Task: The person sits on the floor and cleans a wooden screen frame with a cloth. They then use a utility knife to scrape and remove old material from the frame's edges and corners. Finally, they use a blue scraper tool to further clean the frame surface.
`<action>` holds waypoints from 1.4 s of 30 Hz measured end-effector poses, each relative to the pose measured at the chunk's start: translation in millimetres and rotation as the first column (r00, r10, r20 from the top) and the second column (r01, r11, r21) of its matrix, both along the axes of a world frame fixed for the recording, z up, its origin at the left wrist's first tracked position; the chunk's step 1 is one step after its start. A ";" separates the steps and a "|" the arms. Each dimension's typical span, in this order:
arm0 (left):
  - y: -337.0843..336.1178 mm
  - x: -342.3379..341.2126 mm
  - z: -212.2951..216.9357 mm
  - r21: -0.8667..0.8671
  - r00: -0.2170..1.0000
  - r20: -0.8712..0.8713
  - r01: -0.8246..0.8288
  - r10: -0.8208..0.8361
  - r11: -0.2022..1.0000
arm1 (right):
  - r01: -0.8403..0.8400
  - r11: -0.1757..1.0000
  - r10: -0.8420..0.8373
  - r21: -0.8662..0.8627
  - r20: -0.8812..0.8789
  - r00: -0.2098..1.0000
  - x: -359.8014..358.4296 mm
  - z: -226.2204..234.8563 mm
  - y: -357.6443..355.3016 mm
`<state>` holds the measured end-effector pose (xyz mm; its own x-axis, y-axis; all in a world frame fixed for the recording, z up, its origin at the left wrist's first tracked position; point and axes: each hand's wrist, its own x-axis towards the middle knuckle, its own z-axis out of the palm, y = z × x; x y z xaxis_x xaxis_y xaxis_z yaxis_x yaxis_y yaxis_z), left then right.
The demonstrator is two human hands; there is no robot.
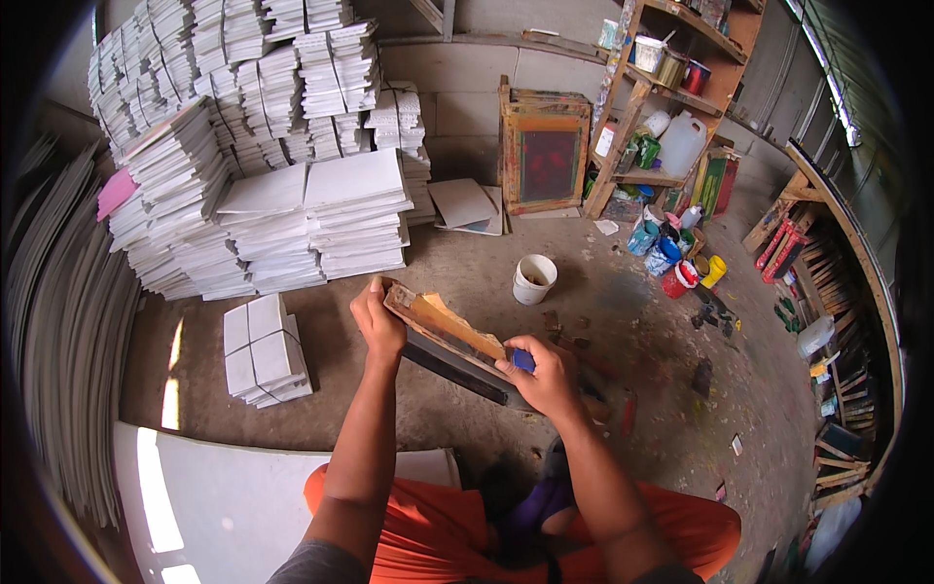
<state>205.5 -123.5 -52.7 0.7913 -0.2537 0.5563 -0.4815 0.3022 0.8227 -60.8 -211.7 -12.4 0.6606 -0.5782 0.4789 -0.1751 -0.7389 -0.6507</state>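
Observation:
Above my lap, a worn wooden screen-printing frame (pixel 457 362) is held tilted, its left end higher than its right. A ragged strip of brown tape or film (pixel 449 319) stands up along its upper side. My left hand (pixel 380 319) is closed around the frame's left end. At the right end, my right hand (pixel 547 378) is closed on a small blue object (pixel 523 360), with the thumb against the frame. The fingers hide most of the blue object, so its kind cannot be told.
A white bucket (pixel 534 279) stands beyond the frame. Strapped stacks of white sheets (pixel 360 214) fill the back left; a smaller bundle (pixel 263 348) lies nearer. Paint pots (pixel 679 279), a wooden shelf (pixel 623 117) and another screen frame (pixel 545 151) are at the back right.

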 end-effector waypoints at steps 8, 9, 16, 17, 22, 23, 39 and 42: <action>3.0 34.1 -35.5 0.160 0.959 -0.073 -0.259 0.273 0.952 | 0.086 0.992 -0.084 -0.095 0.028 0.996 46.7 -19.3 6.8; 7.2 38.8 -39.8 0.155 0.968 -0.119 -0.201 0.220 0.967 | 0.081 0.986 -0.078 -0.147 0.028 0.997 54.0 -21.6 8.3; 33.8 52.5 -71.4 0.068 0.714 -0.025 -0.697 0.699 0.714 | 0.068 0.905 -0.119 -0.420 -0.097 0.988 94.4 -34.2 30.4; 32.6 44.4 -76.1 0.041 0.476 0.075 -0.879 0.876 0.475 | 0.068 0.895 -0.126 -0.440 -0.105 0.986 98.4 -35.3 31.9; 61.1 -51.6 -71.4 -0.012 0.865 -0.501 0.007 -0.012 1.000 | 0.009 0.910 -0.095 -0.414 -0.189 0.977 111.1 -48.4 45.6; 58.0 -57.2 -62.5 -0.044 0.812 -0.580 0.058 -0.072 0.997 | -0.006 0.909 -0.083 -0.418 -0.194 0.978 112.9 -49.8 47.3; 76.2 -27.8 -98.7 -0.068 0.749 -0.658 0.039 -0.074 0.997 | -0.095 0.988 0.140 0.122 -0.438 0.888 144.7 -26.1 23.9; 69.1 -27.1 -106.4 -0.071 0.753 -0.654 0.043 -0.079 0.997 | -0.061 0.998 0.048 -0.028 -0.331 0.942 124.7 -30.8 46.4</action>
